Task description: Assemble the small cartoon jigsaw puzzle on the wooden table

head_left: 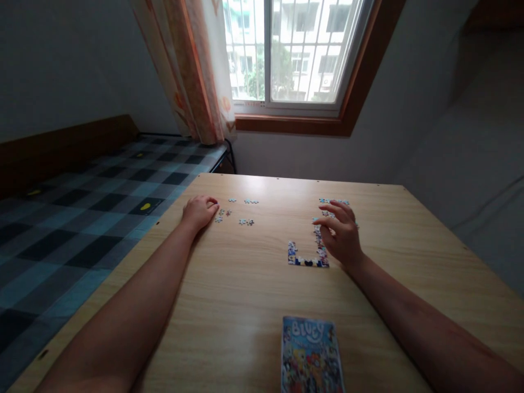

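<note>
My left hand (200, 211) rests at the table's left side, its fingers curled and their tips drawn together. Whatever those tips may hold is too small to make out. Beside them lie several loose jigsaw pieces (219, 219). My right hand (340, 233) hovers over a partly joined jigsaw puzzle (309, 263), fingers bent and apart. Its index fingertip is at a small teal piece (315, 220); contact is unclear. The joined strip runs along the bottom and up the right side, where my hand hides part of it. More pieces (333, 201) show beyond my right fingers.
A Bluey puzzle box (311, 355) lies near the front of the wooden table (229, 295). Small joined groups of pieces (246, 222) lie right of my left hand. A bed with a checked cover (102, 185) adjoins the left edge. A curtain (196, 71) and barred window (303, 54) are beyond.
</note>
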A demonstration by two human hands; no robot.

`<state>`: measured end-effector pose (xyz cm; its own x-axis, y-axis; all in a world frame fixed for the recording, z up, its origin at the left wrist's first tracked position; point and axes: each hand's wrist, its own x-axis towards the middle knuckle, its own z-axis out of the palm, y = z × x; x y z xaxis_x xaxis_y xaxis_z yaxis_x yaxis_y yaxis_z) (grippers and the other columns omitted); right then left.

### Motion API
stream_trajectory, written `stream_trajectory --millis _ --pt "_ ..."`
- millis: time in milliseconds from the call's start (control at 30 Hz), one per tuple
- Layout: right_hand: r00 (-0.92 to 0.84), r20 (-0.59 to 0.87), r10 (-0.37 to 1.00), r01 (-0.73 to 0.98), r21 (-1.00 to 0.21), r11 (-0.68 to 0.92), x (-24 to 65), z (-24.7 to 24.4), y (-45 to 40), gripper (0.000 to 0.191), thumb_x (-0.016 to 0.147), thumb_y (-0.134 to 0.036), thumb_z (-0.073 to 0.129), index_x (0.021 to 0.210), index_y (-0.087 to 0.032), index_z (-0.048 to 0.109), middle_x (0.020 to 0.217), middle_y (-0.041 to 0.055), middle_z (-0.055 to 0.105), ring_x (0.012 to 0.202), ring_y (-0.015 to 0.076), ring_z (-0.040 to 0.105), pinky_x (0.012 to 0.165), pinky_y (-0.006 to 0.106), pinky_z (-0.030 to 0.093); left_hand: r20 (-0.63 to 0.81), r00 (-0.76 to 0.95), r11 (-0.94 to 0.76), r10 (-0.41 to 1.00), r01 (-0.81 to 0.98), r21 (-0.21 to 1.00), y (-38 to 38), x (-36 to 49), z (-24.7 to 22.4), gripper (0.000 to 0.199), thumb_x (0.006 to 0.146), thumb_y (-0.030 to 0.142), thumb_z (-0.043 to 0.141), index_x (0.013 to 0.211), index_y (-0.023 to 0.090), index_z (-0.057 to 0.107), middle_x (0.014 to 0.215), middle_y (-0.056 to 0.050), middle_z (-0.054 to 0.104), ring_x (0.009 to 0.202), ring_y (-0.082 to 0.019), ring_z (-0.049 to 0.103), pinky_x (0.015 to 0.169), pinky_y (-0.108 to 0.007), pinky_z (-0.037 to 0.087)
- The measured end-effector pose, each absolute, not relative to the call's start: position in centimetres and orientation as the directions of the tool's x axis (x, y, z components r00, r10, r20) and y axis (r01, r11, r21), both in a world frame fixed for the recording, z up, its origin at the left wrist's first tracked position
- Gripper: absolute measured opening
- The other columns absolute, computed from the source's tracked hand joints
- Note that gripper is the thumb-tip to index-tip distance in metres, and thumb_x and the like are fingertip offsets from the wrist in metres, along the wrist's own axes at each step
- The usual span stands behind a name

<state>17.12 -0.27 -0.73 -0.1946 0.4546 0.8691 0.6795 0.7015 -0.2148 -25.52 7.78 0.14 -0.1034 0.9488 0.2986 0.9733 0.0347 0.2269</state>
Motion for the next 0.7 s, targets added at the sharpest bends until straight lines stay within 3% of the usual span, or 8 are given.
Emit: stream_trajectory --millis 233,367,567,700 --pt "-0.209 0.865 0.457 0.683 -0.205 0.701 17.2 -0.8 -0.1 0.023 0.083 -0.007 0.059 0.082 -0.026 0.074 0.115 0.0035 0.069 0.124 0.0284 0.056 0.110 0.059 0.042 0.284 -0.261 0.077 0.922 0.846 0.527 8.0 -25.6 0.4 0.021 0.075 0.033 0.070 0.091 0.019 0.073 0.087 -0.006 0.072 0.079 -0.021 0.064 0.077 -0.032 0.051" --pt "-0.229 0.843 0.486 0.687 -0.214 0.694 17.4 -0.9 -0.2 0.023 0.083 -0.008 0.059 0.081 -0.026 0.073 0.118 0.0019 0.068 0.126 0.0280 0.054 0.112 0.057 0.041 0.388 -0.367 -0.016 0.845 0.709 0.705 8.5 -25.7 -0.1 0.025 0.079 0.027 0.066 0.102 0.015 0.070 0.086 -0.004 0.069 0.073 -0.014 0.060 0.068 -0.025 0.048" --pt "-0.284 0.773 0.568 0.692 -0.245 0.679 17.4 -0.6 -0.5 0.024 0.084 -0.011 0.058 0.084 -0.029 0.073 0.123 -0.0009 0.064 0.131 0.0288 0.049 0.117 0.058 0.033 0.522 -0.338 -0.210 0.783 0.646 0.734 7.7 -21.5 1.9 0.025 0.086 0.028 0.062 0.104 0.013 0.072 0.085 -0.004 0.068 0.071 -0.011 0.057 0.064 -0.022 0.047" --pt "-0.312 0.776 0.549 0.689 -0.213 0.693 17.1 -0.4 -0.8 0.024 0.085 -0.011 0.058 0.088 -0.030 0.073 0.124 -0.0012 0.064 0.131 0.0287 0.049 0.119 0.057 0.031 0.448 -0.200 -0.315 0.871 0.471 0.824 5.0 -14.6 3.4 0.024 0.084 0.025 0.069 0.104 0.012 0.072 0.089 -0.007 0.072 0.072 -0.011 0.061 0.059 -0.021 0.049"
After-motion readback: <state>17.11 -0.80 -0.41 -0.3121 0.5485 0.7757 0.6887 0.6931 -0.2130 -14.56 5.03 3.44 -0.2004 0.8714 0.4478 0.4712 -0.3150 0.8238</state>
